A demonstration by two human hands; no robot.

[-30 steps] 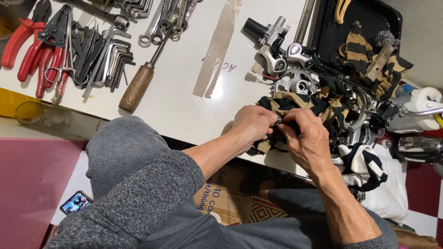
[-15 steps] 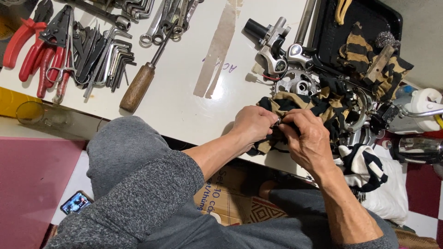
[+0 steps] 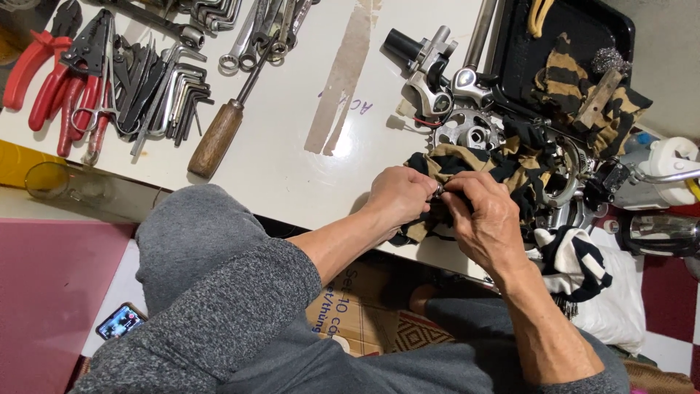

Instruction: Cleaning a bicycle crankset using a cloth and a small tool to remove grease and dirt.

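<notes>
My left hand (image 3: 397,195) and my right hand (image 3: 485,219) meet at the near edge of the white table (image 3: 292,168). Together they pinch a small metal part (image 3: 440,191) between their fingertips. The part is mostly hidden by my fingers. A black and tan striped rag (image 3: 467,164) lies bunched under and around both hands. Just beyond the hands sits a toothed metal sprocket (image 3: 467,133) among other silver bike parts (image 3: 437,73).
Red-handled pliers (image 3: 51,80), hex keys (image 3: 175,98), wrenches (image 3: 248,29) and a wooden-handled screwdriver (image 3: 219,135) lie at the left. A black tray (image 3: 576,29) holds another striped rag. A phone (image 3: 120,321) and a cardboard box (image 3: 357,306) sit on the floor.
</notes>
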